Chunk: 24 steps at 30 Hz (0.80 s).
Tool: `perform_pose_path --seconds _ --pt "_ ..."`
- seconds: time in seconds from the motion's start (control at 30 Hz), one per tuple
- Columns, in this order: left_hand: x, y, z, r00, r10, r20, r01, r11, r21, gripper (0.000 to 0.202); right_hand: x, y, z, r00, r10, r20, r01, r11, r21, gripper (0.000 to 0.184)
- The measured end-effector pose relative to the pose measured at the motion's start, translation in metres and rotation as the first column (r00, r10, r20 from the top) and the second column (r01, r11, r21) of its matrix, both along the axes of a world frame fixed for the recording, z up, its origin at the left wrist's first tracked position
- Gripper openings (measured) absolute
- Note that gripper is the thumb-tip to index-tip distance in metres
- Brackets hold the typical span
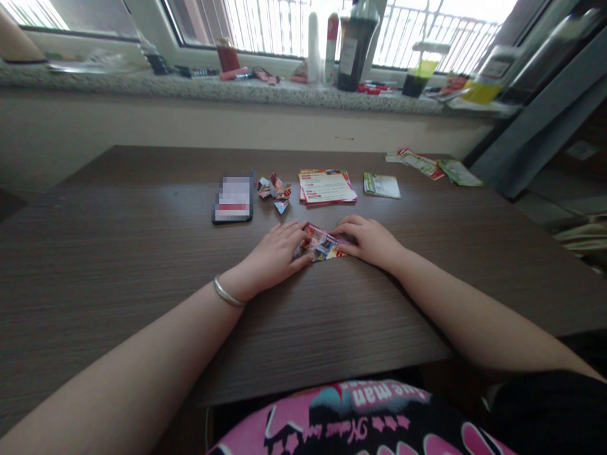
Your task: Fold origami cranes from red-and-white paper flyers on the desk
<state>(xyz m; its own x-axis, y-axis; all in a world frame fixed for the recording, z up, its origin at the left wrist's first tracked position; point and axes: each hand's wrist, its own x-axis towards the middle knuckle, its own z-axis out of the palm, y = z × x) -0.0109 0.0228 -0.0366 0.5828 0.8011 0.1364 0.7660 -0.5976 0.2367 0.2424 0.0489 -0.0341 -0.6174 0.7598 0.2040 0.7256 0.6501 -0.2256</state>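
Note:
A colourful printed sheet of paper [323, 244] lies on the brown table in front of me, its two ends partly hidden under my fingers. My left hand [283, 248], below a silver bangle [227, 293], grips the left end between thumb and fingers. At the right end my right hand [367, 240] pinches the sheet with bent fingers. Just beyond my left hand are small folded paper pieces [275, 189]. Behind the sheet lies a stack of printed sheets [327, 187], with white text panels facing up.
A dark-edged phone-like object [232, 201], its face blurred, lies left of the folded pieces. Small green-white papers [382, 186] rest right of the stack. More leaflets [422, 164] lie at the back right. Bottles [353, 54] and small items crowd the stone windowsill [284, 93].

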Motion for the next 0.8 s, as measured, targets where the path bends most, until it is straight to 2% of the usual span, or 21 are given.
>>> perform_pose_path --seconds 0.2,0.43,0.6,0.8 --pt "-0.001 0.0 0.0 0.998 -0.032 -0.061 0.034 0.999 0.032 0.047 -0.001 -0.002 0.0 1.0 0.004 0.028 -0.005 0.999 0.041 0.029" --pt "-0.002 0.0 0.002 0.991 -0.006 -0.131 0.007 1.0 0.003 0.058 0.0 -0.004 0.001 0.996 -0.001 0.091 -0.007 0.997 0.08 0.029" --pt "-0.009 0.001 0.001 0.976 -0.002 -0.219 -0.001 1.0 -0.013 0.071 0.003 -0.004 0.001 0.994 0.002 0.107 -0.011 0.996 0.086 0.032" --pt "-0.02 0.001 0.002 0.957 -0.005 -0.289 -0.004 1.0 -0.029 0.074 0.004 -0.005 0.002 0.993 0.002 0.116 -0.011 0.997 0.081 0.033"
